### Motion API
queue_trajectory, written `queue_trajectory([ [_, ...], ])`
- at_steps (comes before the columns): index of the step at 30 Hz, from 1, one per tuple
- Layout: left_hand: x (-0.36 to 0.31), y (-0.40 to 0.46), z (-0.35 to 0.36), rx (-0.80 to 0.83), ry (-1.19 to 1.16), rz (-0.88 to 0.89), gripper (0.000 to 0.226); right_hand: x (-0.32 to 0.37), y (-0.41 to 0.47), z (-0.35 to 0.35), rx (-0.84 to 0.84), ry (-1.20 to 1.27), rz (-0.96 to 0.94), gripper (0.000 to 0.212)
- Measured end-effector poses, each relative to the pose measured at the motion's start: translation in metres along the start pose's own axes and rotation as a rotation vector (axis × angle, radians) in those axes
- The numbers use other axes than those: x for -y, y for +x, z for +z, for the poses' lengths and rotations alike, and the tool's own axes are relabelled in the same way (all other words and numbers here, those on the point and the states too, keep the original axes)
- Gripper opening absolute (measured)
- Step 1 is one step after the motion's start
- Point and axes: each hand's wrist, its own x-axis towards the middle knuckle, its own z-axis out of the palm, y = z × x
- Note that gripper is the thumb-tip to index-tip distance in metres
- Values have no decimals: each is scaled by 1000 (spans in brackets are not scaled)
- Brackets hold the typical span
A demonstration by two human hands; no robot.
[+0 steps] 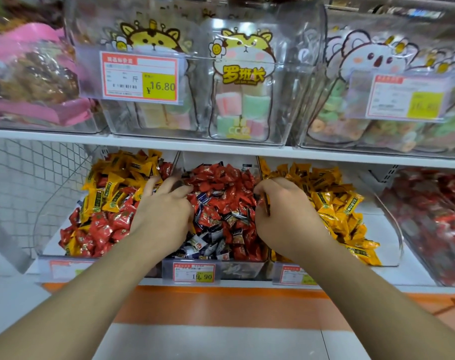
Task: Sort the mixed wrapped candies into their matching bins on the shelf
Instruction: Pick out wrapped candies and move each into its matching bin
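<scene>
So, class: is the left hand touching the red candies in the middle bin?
Touching. The head view shows the left hand resting on the red candies, its fingers spread across the pile in the middle bin.

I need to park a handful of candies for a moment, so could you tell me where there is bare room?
Bare patches: the white shelf strip right of the yellow bin, and its front-left corner by the mixed bin. The middle bin is crowded, with both hands there.

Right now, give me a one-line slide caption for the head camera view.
Both hands, left hand and right hand, dig into the middle bin of red candies.
</scene>
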Motion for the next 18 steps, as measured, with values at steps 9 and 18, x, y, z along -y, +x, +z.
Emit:
queue_trajectory([
  [9, 2, 0, 7, -195, -341, -72, 24, -1, -1, 4, -6, 20, -30, 40],
  [18, -20, -21, -42, -321, -894, -222, 13, 27, -9, 4, 83, 77, -171, 63],
])
